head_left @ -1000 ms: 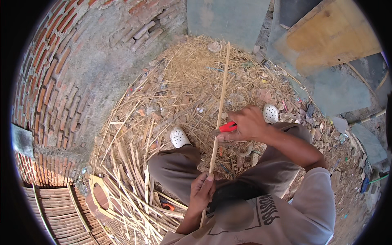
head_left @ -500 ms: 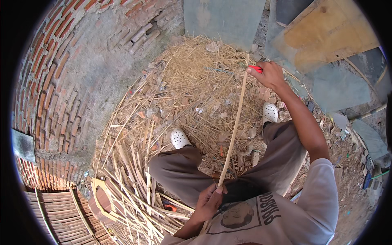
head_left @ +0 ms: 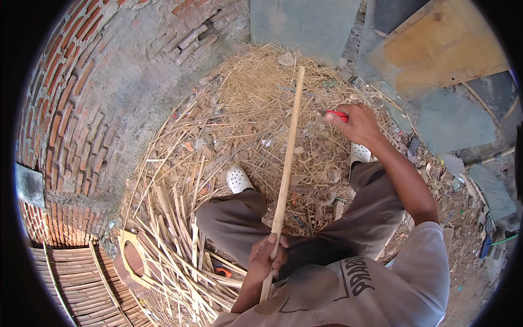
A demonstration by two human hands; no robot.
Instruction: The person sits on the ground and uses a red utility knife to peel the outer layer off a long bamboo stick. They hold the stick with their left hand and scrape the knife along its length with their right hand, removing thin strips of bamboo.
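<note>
My left hand [head_left: 267,256] is closed around the lower part of a long, pale bamboo strip [head_left: 290,147] in front of my belly. The strip slants up and away, its far end above the ground litter. To the right of the strip, my right hand [head_left: 357,122] grips a red-handled knife [head_left: 339,115], with a short dark blade sticking out to the left. The blade is apart from the strip. Most of the handle is hidden in my fingers.
Straw-like shavings [head_left: 256,82] cover the ground beyond my white clogs [head_left: 238,180]. Cut strips [head_left: 180,234] lie heaped at lower left, beside a yellow frame-like piece [head_left: 131,256]. A brick wall [head_left: 71,109] rises at left; flat boards [head_left: 436,49] lean at upper right.
My right hand with the knife has drawn back toward me, off the strip's far end. The strip has swung left, and its broad face now shows. My left hand has shifted slightly left.
</note>
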